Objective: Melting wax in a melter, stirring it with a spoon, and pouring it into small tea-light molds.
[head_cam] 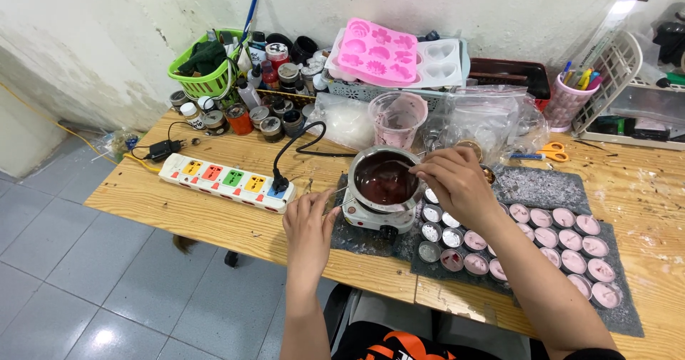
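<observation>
A small round metal pot of dark reddish-brown melted liquid sat on a compact white electric hotplate near the front edge of the wooden table. The right hand hovered at the pot's right rim, fingers pinched shut on a thin stirring stick reaching into the liquid. The left hand, just left of the pot, closed its fingertips on the pot's thin handle. The pot looked hot, sloshy and easy to spill; the handle seemed the safe hold. Right of the pot lay rows of small round tins filled with pink wax; left of it lay a white power strip with coloured sockets.
</observation>
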